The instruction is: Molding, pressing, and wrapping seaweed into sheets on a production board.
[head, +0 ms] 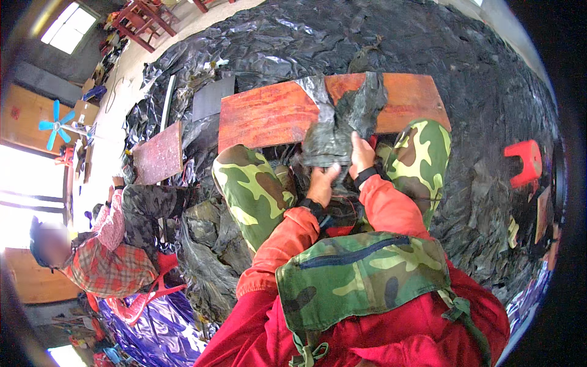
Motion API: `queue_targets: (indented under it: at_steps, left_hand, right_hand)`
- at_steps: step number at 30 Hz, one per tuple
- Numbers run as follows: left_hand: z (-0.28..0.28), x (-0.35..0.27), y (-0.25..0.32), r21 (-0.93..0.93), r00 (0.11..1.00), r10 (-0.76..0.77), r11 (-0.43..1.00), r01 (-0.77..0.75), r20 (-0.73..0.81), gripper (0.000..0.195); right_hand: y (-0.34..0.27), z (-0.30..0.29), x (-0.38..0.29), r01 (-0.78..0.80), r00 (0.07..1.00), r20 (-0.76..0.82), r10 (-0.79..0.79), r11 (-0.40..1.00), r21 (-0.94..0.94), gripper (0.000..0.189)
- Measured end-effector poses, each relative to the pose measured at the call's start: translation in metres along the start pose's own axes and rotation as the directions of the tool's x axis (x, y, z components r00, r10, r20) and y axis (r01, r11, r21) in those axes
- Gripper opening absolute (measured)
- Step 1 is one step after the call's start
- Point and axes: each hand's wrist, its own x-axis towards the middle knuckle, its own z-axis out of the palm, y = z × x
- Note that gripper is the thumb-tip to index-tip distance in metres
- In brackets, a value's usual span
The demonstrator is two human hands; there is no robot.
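Note:
My left hand (322, 182) grips the lower edge of a dark, thin, wrinkled sheet (323, 142), whose exact kind I cannot tell. Right beside it, my right hand (362, 153) holds the sheet's right side, thumb up. The sheet hangs over the near edge of a reddish wooden board (266, 114) that lies across in front of my knees. Two more strips of the material, a shiny grey one (316, 94) and a darker one (367, 101), run over the board's middle. Slight blur covers the sheet's lower edge.
Dark crumpled sheets (486, 91) cover the floor around me. On the left a person (110, 266) sits on a red plastic chair (158, 286) near a smaller board (160, 156). A red stool (527, 164) stands at the right. A blue-bladed fan (56, 125) is at the far left.

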Motion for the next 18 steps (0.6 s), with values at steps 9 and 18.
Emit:
queue_targets:
  at_steps: [9, 18]
  left_hand:
    - [0.010, 0.008, 0.016, -0.525, 0.810, -0.249, 0.847, -0.084, -0.531, 0.038]
    - [-0.021, 0.014, -0.013, -0.334, 0.947, -0.064, 0.941, -0.048, -0.315, 0.030]
  right_hand:
    - [0.027, -0.001, -0.024, 0.048, 0.997, 0.072, -0.034, 0.979, -0.198, 0.035]
    - [0.070, -0.023, 0.004, -0.084, 0.996, -0.022, 0.081, 0.951, -0.298, 0.020]
